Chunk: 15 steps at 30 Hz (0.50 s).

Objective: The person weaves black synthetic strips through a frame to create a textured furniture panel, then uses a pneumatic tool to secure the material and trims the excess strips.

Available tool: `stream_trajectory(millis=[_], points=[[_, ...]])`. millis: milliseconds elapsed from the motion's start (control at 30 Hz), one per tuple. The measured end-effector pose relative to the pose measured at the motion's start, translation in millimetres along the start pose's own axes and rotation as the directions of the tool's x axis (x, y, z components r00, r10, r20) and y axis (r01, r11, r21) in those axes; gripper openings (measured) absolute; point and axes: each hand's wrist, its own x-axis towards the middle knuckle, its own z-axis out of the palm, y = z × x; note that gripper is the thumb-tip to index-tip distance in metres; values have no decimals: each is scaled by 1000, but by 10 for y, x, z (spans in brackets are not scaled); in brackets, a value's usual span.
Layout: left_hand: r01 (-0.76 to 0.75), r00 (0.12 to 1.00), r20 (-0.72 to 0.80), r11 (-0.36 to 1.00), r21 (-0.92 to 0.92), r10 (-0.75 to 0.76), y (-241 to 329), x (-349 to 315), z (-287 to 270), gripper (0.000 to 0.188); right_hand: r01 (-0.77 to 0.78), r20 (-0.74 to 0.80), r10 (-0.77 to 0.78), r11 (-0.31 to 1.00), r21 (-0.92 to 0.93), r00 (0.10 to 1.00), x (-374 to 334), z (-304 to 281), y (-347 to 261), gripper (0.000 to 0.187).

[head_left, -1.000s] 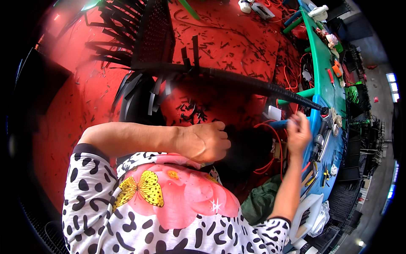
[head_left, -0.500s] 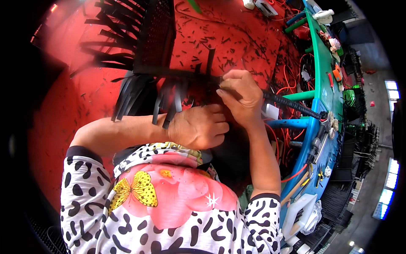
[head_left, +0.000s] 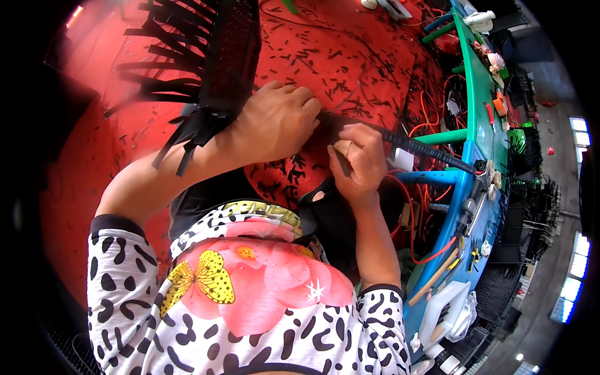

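A black woven piece [head_left: 228, 62] stands up at the upper middle, with loose flat black strips [head_left: 165, 87] fringing its left side. My left hand [head_left: 278, 122] is closed beside its lower right edge; the hand hides what its fingers grip. Lower and to the right, my right hand [head_left: 359, 162] is closed in a pinch, and a short dark strip end [head_left: 340, 160] shows between thumb and fingers. Behind the right hand a black wrapped bar [head_left: 425, 151] runs rightward to the table. More black strips [head_left: 194, 134] hang over my left forearm.
Short black scraps [head_left: 337, 62] litter the red floor [head_left: 69, 212]. Along the right runs a table, green [head_left: 478, 100] at the far part and blue [head_left: 431, 262] nearer, carrying tools and a wooden stick [head_left: 434, 278]. Orange-red hoses [head_left: 425, 119] tangle under it.
My left hand has moved up and away, from near my lap to the woven piece's edge. My right hand has dropped slightly. Strips that hung in the middle now lie behind the left arm.
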Motion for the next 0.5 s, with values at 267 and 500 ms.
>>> stream_trajectory(millis=[267, 500], points=[[103, 981, 179, 982, -161, -74, -75, 125, 47, 20, 80, 59, -77, 995, -57, 995, 164, -30, 34, 17], [252, 885, 456, 918, -307, -91, -186, 396, 46, 21, -419, 238, 368, 881, 221, 899, 324, -89, 243, 13]])
